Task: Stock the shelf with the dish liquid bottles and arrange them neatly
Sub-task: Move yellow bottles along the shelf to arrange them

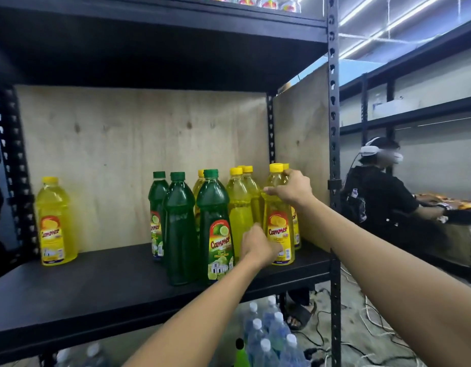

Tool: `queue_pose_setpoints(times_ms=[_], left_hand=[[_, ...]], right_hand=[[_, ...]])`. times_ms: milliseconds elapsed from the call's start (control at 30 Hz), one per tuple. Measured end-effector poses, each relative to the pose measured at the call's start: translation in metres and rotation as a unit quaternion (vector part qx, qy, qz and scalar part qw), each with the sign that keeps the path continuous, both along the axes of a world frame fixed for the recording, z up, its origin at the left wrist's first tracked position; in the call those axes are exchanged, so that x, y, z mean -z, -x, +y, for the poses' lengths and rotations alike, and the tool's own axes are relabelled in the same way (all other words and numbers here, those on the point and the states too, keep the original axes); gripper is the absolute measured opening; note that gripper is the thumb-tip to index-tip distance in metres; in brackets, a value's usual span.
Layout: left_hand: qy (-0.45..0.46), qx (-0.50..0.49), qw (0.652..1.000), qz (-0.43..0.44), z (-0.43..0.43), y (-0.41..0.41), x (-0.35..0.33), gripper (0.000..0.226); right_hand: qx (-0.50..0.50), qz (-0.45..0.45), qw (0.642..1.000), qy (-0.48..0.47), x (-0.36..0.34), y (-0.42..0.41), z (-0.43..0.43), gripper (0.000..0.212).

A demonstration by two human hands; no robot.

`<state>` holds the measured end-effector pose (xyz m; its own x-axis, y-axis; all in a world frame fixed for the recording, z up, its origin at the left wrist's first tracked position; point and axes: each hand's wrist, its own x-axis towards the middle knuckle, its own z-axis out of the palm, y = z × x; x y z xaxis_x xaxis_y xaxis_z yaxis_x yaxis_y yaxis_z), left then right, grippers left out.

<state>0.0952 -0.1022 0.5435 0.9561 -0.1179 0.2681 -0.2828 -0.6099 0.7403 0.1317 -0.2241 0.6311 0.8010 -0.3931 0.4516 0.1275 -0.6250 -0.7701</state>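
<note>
Shelf [102, 290]: black board, plywood back, bottles bunched centre-right.
Right hand [291, 188]: I grip the front yellow bottle [278, 215] at its shoulder.
Left hand [257, 246]: curled low against it; grip unclear.
Advice: I'd turn labels forward.

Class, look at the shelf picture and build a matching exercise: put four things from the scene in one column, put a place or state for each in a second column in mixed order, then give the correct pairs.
Column 1
1. lone yellow bottle
2. front green bottle
3. right hand
4. water bottles

Column 2
A. below the shelf board
B. gripping the upper part of a yellow bottle
C. standing apart at the shelf's left end
D. label reading "LIME" faces forward

Pairs: 1-C, 2-D, 3-B, 4-A
</note>
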Motion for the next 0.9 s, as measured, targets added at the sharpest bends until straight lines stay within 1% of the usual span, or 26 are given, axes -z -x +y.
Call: queue_pose_setpoints(times_ms=[67,133,167,233,267,300,367,433,500,567,700,767,800,900], left_hand=[[0.010,-0.003,1.000,-0.005,-0.002,0.003,0.008,0.074],[0.035,-0.002,0.999,-0.034,-0.005,0.009,0.016,0.077],[0.045,-0.003,0.998,-0.051,-0.006,0.015,0.018,0.082],[0.074,-0.009,0.995,-0.071,-0.008,0.031,0.020,0.103],[0.093,-0.019,0.992,-0.088,-0.008,0.039,0.018,0.111],[0.112,-0.032,0.987,-0.110,-0.006,0.047,0.015,0.114],[0.128,-0.059,0.979,-0.150,0.007,0.061,0.004,0.109],[0.120,-0.080,0.974,-0.175,0.033,0.072,-0.008,0.098],[0.098,-0.096,0.971,-0.195,0.072,0.081,-0.019,0.085],[0.081,-0.111,0.968,-0.209,0.117,0.086,-0.024,0.077],[0.056,-0.166,0.964,-0.202,0.215,0.080,-0.023,0.080],[0.045,-0.193,0.960,-0.199,0.267,0.071,-0.023,0.080],[0.036,-0.204,0.958,-0.196,0.291,0.066,-0.025,0.079],[0.021,-0.226,0.959,-0.169,0.364,0.042,-0.024,0.080]], right_hand=[[0.006,-0.024,1.000,0.006,-0.001,0.012,0.000,0.084],[0.005,-0.043,0.999,0.010,-0.008,0.031,0.003,0.084],[0.001,-0.053,0.999,0.014,-0.014,0.042,0.006,0.082],[-0.014,-0.075,0.997,0.025,-0.028,0.067,0.015,0.072],[-0.021,-0.085,0.996,0.030,-0.036,0.079,0.021,0.070],[-0.029,-0.095,0.995,0.032,-0.045,0.091,0.028,0.072],[-0.047,-0.116,0.991,0.040,-0.058,0.115,0.045,0.078],[-0.068,-0.134,0.988,0.043,-0.068,0.132,0.064,0.081],[-0.099,-0.141,0.985,0.032,-0.073,0.140,0.089,0.077],[-0.137,-0.145,0.980,0.020,-0.075,0.140,0.124,0.071],[-0.201,-0.119,0.972,-0.009,-0.076,0.117,0.213,0.079],[-0.221,-0.110,0.969,-0.028,-0.073,0.098,0.264,0.089],[-0.237,-0.108,0.965,-0.039,-0.071,0.083,0.290,0.088],[-0.272,-0.086,0.957,-0.045,-0.063,0.041,0.365,0.066]])
